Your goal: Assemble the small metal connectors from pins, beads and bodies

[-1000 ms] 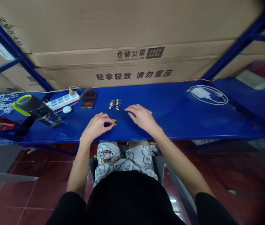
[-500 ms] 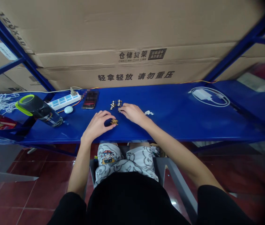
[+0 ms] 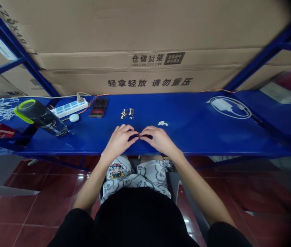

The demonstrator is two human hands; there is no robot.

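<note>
1. A small, dark, brass-tinted piece (image 3: 138,136) sat pinched between the two hands, above the near part of the smooth blue tabletop (image 3: 199,132); fingertips hid most of it, so its full shape could not be told.
2. The left hand (image 3: 119,140) gripped it from one side, thumb and forefinger drawn close together at the tips.
3. The right hand (image 3: 161,140) met it from the other side in a like narrow pinch.
4. Beyond the hands lay small white pieces with thin brass-coloured pins (image 3: 127,113), grouped in two loose clusters, their pins jutting out sideways.
5. A little heap of small, rounded white pieces (image 3: 163,123) lay beyond the right hand, well apart from the pinned ones.
</note>
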